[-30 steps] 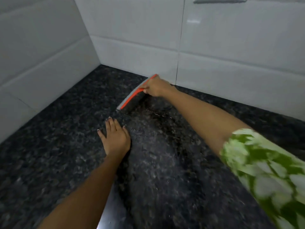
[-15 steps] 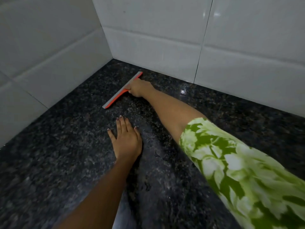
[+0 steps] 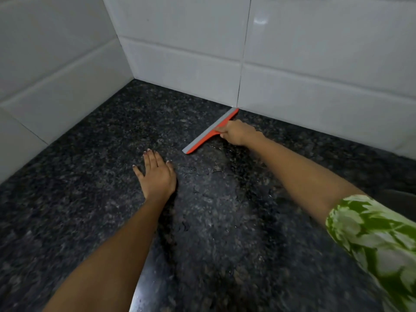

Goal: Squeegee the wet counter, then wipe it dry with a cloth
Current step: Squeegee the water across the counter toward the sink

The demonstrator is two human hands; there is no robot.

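Note:
An orange squeegee (image 3: 203,139) with a grey blade lies blade-down on the dark speckled granite counter (image 3: 94,176), its far end touching the back wall. My right hand (image 3: 238,132) grips its handle, which is hidden under the fingers. My left hand (image 3: 156,175) rests flat on the counter with fingers straight, a short way to the near left of the squeegee's near end. Wet streaks and small drops glisten on the stone between my two hands and toward me.
White tiled walls (image 3: 184,70) meet in a corner at the far left and close off the counter on the left and at the back. A dark recess (image 3: 403,199) shows at the right edge. No cloth is in view.
The squeegee and my right hand have moved to the right along the back wall, away from the corner. My left hand has stayed flat in the same spot.

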